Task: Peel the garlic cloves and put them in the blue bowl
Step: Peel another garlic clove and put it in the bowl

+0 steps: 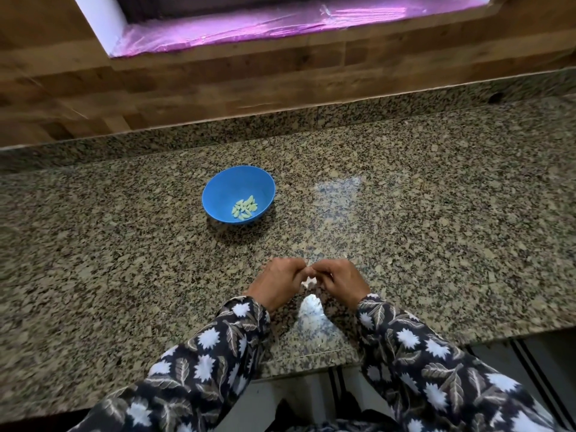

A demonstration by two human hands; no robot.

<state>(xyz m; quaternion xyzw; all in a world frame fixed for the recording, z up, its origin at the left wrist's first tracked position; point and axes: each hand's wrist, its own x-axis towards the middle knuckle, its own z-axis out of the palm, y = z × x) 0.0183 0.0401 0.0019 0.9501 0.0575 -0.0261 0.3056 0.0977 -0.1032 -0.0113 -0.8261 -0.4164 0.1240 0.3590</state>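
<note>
Left grip: I see the left grip (pixel 280 280) low in the middle of my view, just above the surface, back of the hand up. Its fingers are curled in and pinch a small pale piece at their tips.
Right grip: the right grip (pixel 341 279) sits just beside the left in the same pose, fingers curled and pinching the same piece. The fingertips of both meet in the middle.
Garlic clove: the garlic clove (pixel 308 280) shows only as a small whitish bit between the two grips. It is too small and blurred for me to tell skin from flesh.
Blue bowl: the blue bowl (pixel 218 185) stands upright on the surface, beyond the grips and a little to the left, well apart from them.
Peeled cloves: a small heap of peeled cloves (pixel 244 207), pale green-white, lies on the bowl's bottom toward its near right side.
Surface: the surface (pixel 436 213) is speckled granite with a low raised strip of the same stone along its far edge. A bright patch of reflected light lies to the right of the bowl.
Sleeves: dark patterned sleeves (pixel 218 344) with white flowers and leaves cover both forearms down to the wrists.
Background: a wood-panel wall (pixel 187 79) rises behind the surface, and a shiny purple sheet (pixel 249 29) lines a ledge above it.
</note>
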